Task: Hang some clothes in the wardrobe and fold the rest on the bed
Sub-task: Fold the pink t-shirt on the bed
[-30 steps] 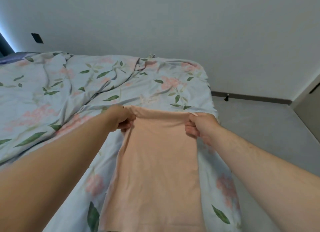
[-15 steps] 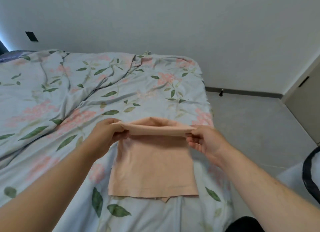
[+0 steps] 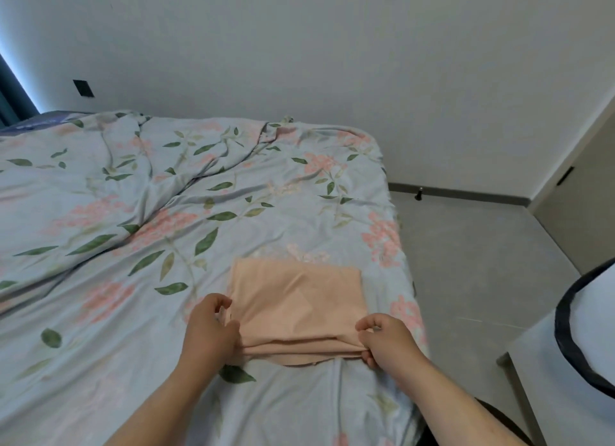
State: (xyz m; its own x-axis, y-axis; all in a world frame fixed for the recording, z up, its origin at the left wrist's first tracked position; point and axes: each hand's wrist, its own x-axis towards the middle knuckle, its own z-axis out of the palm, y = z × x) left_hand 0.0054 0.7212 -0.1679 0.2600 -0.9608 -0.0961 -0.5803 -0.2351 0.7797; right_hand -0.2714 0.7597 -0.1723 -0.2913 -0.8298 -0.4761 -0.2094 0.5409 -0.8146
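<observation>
Peach garment [image 3: 296, 299] folded crosswise on bed [image 3: 100, 312], near edge pinched left by left hand [image 3: 209, 329], right by right hand [image 3: 386, 340], fingers [image 3: 364, 328] curled

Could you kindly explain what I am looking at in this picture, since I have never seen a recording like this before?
There is no machine here: a person wears a wide-angle camera on the head, so you see their own two bare arms reaching forward and down. In front lies a bed covered with a pale blue floral duvet. On it, near the right edge, lies a folded peach garment. The left hand and the right hand each pinch a near corner of the garment's folded top layer. Behind stands a plain wall; to the right is grey floor.
</observation>
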